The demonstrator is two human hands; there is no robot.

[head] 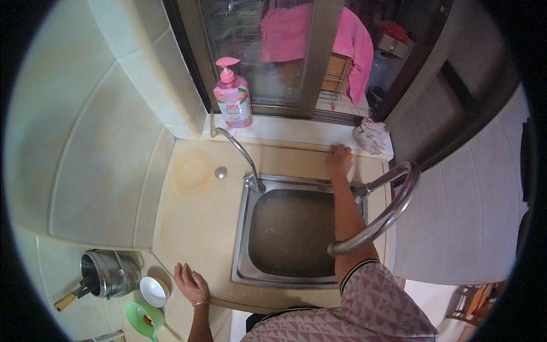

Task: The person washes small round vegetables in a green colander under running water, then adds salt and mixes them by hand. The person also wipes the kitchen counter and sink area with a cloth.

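My left hand (pixel 191 284) rests on the front left of the beige countertop (pixel 196 222), its fingers slightly spread and nothing in it. My right hand (pixel 340 160) reaches across the stainless steel sink (pixel 238 248) to the window sill's front edge. Its fingers look curled and somewhat blurred, so whether anything lies under them is unclear. Murky brownish water (pixel 295 231) stands in the basin, partly covered by my right forearm. Right of that hand, a crumpled cloth (pixel 371 136) lies on the sill (pixel 295 128).
A large curved faucet (pixel 397 205) arches over my right forearm; a thinner tap (pixel 239 147) rises behind the sink's left corner. On the sill stands a pink pump bottle (pixel 234 102). At lower left are a metal pot (pixel 113 273), a white bowl (pixel 152 291) and a green ladle-like scoop (pixel 139 316).
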